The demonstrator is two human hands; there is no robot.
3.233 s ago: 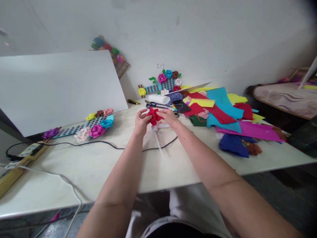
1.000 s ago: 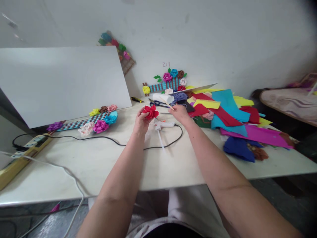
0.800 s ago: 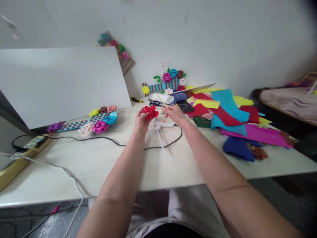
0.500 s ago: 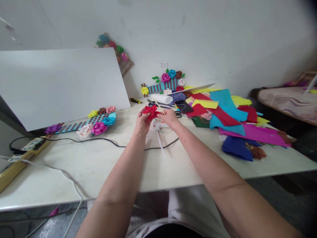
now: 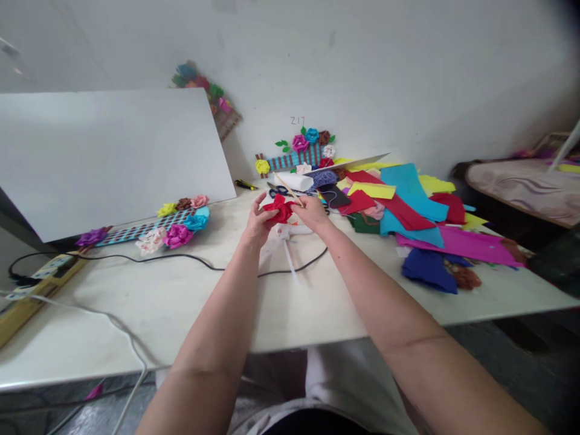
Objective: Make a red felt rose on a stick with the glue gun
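Note:
A red crepe-paper flower (image 5: 281, 208) is between my two hands, above the table. My left hand (image 5: 258, 225) grips it from the left, thumb across its front and some fingers raised off it. At its right edge, my right hand (image 5: 312, 212) is closed around a thin wooden stick (image 5: 286, 186) that slants up to the left; the fingertips also touch the red paper. Just below the hands lies a white glue gun (image 5: 284, 232) with a pale glue stick (image 5: 290, 260) pointing toward me, partly hidden by my right hand.
Coloured paper sheets (image 5: 408, 193) pile up on the right. Scissors (image 5: 278, 191), a white roll (image 5: 296, 181) and purple yarn (image 5: 324, 178) lie behind my hands. A flower-trimmed panel (image 5: 149, 226) sits left, before a white board (image 5: 113, 157). A black cable (image 5: 181, 254) crosses the table.
My left fingers have loosened and spread away from the red flower, whose petals look more opened out. The right hand keeps its hold on the stick. The view has shifted slightly.

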